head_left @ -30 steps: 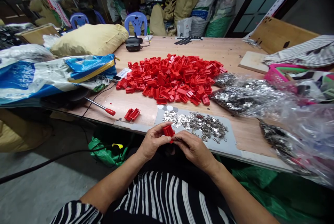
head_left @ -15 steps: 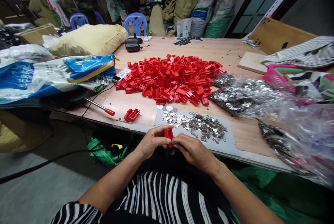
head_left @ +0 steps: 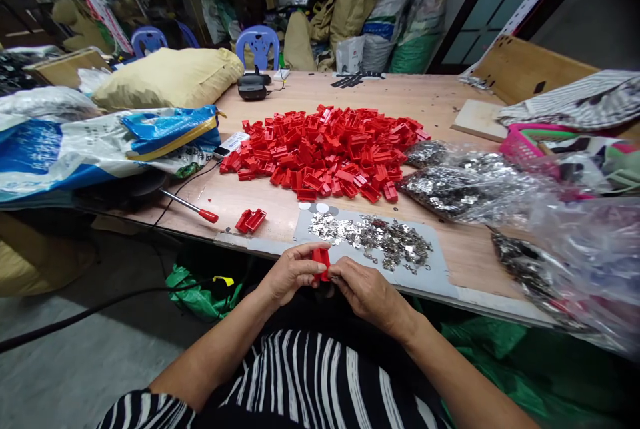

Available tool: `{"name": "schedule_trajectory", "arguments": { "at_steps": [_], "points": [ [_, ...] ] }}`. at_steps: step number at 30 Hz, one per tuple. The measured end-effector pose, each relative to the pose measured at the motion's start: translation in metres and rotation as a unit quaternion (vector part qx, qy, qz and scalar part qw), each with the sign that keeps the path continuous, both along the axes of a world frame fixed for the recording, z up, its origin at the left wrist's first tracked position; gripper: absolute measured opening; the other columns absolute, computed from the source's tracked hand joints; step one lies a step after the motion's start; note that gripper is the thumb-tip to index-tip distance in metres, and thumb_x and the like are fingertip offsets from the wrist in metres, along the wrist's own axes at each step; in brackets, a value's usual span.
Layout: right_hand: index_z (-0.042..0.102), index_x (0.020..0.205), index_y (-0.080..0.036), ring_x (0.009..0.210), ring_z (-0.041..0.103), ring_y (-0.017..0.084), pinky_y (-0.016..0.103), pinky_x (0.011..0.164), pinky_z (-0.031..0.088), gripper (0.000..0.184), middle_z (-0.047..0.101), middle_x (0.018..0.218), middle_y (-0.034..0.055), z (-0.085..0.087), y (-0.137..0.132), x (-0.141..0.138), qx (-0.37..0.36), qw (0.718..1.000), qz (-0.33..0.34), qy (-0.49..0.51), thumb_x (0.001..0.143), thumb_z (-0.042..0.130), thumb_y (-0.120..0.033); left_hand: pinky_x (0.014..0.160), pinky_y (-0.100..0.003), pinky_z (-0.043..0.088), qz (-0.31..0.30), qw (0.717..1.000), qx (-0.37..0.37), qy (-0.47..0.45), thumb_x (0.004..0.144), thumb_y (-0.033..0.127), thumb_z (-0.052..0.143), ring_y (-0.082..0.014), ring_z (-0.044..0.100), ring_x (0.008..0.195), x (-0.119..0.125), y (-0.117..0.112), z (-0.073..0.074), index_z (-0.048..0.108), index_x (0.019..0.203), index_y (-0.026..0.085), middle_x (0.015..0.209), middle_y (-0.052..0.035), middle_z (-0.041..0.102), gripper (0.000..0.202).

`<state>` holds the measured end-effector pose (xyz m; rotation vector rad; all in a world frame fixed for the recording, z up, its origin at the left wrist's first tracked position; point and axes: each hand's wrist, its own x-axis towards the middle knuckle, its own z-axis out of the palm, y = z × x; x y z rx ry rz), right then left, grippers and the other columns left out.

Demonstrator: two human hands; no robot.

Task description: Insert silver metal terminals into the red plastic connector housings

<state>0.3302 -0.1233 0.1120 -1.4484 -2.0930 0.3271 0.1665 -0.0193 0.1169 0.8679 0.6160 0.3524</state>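
Note:
Between the fingers and thumb of my left hand (head_left: pixel 295 272) is a small red plastic box (head_left: pixel 321 260), held just off the table's front edge. My right hand (head_left: pixel 367 290) is pinched closed against the lower right side of that box; whatever its fingertips hold is too small and covered to name. Small flat metal pieces (head_left: pixel 370 239) lie scattered on a grey mat (head_left: pixel 440 269) just beyond my hands. A few more red boxes (head_left: pixel 251 220) sit apart at the front left, and a big heap of the same red boxes (head_left: pixel 330 152) spreads over the middle of the table.
Clear plastic bags of metal pieces (head_left: pixel 455 189) lie on the right, near a pink basket (head_left: pixel 525 142). At left are a red-handled lever (head_left: pixel 205 214), a blue-and-white sack (head_left: pixel 100 149) and a tan sack (head_left: pixel 170 76). A black device (head_left: pixel 253 87) stands behind the heap.
The red box has tilted slightly in my left hand, with my right fingertips still against it. The whole view has shifted a little; the things on the table look unmoved.

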Motion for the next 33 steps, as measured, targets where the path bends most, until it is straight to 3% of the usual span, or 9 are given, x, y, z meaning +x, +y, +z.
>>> {"name": "schedule_trajectory", "arguments": {
  "at_steps": [7,26,30,33],
  "points": [
    [0.046,0.107,-0.022,0.084,0.056,0.017,0.03,0.071,0.049,0.018,0.056,0.09,0.0052,-0.0063,-0.0034,-0.0048,0.029,0.997,-0.03,0.06,0.095,0.039,-0.011,0.057,-0.021,0.041,0.016,0.999,-0.025,-0.027,0.066,0.017,0.072,-0.0088,0.054,0.065,0.0022,0.0003,-0.0004,0.065,0.112,0.018,0.08,-0.0008,0.059,0.047],
    [0.048,0.109,-0.024,0.086,0.06,0.018,0.033,0.074,0.052,0.02,0.06,0.092,0.006,-0.0069,-0.0038,-0.0039,0.052,0.995,-0.04,0.072,0.096,0.038,-0.013,0.06,-0.023,0.042,0.03,0.999,-0.019,-0.029,0.065,0.019,0.073,-0.0093,0.055,0.065,0.0026,-0.0011,0.0008,0.065,0.113,0.018,0.081,-0.0016,0.063,0.048],
    [0.051,0.11,-0.025,0.089,0.061,0.018,0.033,0.077,0.052,0.02,0.062,0.095,0.0057,-0.0049,-0.0043,-0.0047,0.035,0.994,-0.035,0.101,0.095,0.041,-0.015,0.064,-0.024,0.044,0.035,0.998,-0.012,-0.043,0.064,0.018,0.076,-0.0107,0.058,0.069,0.002,-0.0018,0.0011,0.065,0.114,0.019,0.084,-0.0024,0.065,0.051],
    [0.047,0.113,-0.023,0.075,0.06,0.016,0.03,0.068,0.053,0.019,0.061,0.091,0.0045,-0.0006,-0.0059,-0.0041,-0.014,0.985,-0.091,0.145,0.094,0.046,-0.019,0.073,-0.028,0.047,0.043,0.998,0.001,-0.048,0.062,0.017,0.078,-0.0151,0.062,0.081,0.002,-0.0023,-0.0009,0.061,0.117,0.021,0.092,-0.0044,0.068,0.058]
  ]
}}
